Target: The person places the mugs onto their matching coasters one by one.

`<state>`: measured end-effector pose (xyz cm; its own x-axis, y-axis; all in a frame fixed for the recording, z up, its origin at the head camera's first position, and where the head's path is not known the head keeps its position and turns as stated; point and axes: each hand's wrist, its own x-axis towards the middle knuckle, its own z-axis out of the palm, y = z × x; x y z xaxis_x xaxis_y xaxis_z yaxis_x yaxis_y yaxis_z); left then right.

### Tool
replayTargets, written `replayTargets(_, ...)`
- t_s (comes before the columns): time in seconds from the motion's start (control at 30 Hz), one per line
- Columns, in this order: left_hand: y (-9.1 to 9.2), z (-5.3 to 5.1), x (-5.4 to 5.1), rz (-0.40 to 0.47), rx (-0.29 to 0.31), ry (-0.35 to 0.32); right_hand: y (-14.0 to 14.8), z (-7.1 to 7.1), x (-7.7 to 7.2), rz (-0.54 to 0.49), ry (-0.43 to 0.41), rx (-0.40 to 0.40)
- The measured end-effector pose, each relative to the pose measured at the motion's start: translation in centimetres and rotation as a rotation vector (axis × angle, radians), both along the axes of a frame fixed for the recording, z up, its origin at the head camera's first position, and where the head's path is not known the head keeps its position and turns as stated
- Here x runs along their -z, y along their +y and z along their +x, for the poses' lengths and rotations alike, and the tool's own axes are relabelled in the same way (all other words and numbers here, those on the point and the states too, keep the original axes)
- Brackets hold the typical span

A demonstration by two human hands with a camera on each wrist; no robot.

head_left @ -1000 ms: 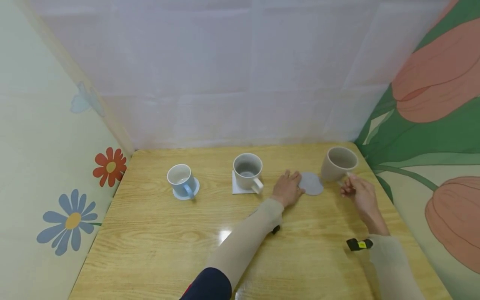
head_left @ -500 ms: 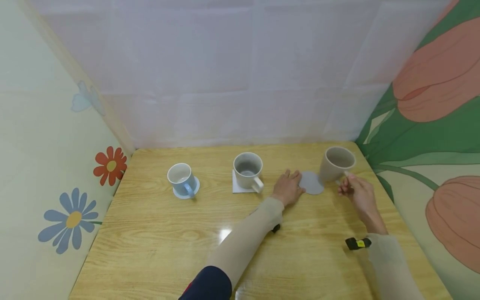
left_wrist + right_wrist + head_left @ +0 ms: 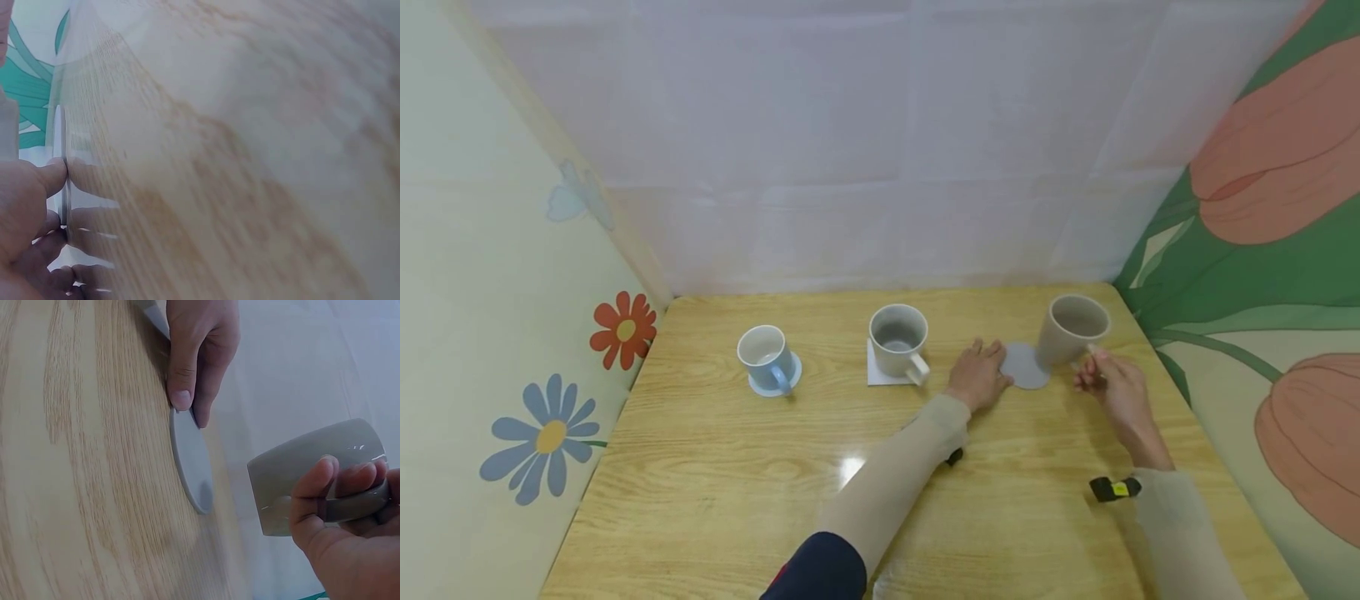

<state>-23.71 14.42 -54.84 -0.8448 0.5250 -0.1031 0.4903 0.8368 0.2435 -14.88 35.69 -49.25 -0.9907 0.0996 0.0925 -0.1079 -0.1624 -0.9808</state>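
Observation:
In the head view, my left hand (image 3: 979, 377) lies low on the table at the left edge of a round grey coaster (image 3: 1026, 367). Thumb and forefinger hold that coaster's rim between them, as the right wrist view shows; the coaster (image 3: 192, 459) lies flat. My right hand (image 3: 1118, 398) grips a grey-beige mug (image 3: 1063, 337) by its handle. Seen from the right wrist, the mug (image 3: 281, 475) is raised off the table, apart from the coaster, its base toward the tabletop. The left wrist view catches the coaster (image 3: 60, 140) edge-on with the left fingers against it.
A white mug (image 3: 897, 346) stands on a square white coaster (image 3: 876, 377) left of my left hand. Further left, a light blue mug (image 3: 767, 362) sits on a round pale coaster (image 3: 796, 379). The wooden table (image 3: 737, 483) meets a white backdrop (image 3: 880, 167) behind.
The right hand has brought the mug slightly left, toward the grey coaster. My left hand stays at the coaster's edge. The head view has shifted a little.

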Motion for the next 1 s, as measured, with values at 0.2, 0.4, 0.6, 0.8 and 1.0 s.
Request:
replayTargets(0.2,-0.12,0.06,-0.18,0.009,-0.008,-0.021,-0.26,-0.09,0.19,-0.016,0.013,-0.004)
replayTargets(0.4,0.22,-0.10,0.20,-0.006,-0.013,-0.032,-0.50,-0.10,0.34,-0.024,0.017,-0.003)
replayTargets(0.6,0.43,-0.43,0.52,-0.011,-0.013,-0.061,-0.70,-0.21,0.48,-0.029,0.004,0.000)
replayTargets(0.8,0.29,-0.32,0.50,0.005,-0.009,-0.033,-0.89,-0.39,0.67,-0.003,-0.016,0.001)
replayTargets(1.0,0.21,-0.31,0.52,0.011,-0.006,-0.014,-0.98,-0.43,0.82,-0.008,-0.007,-0.015)
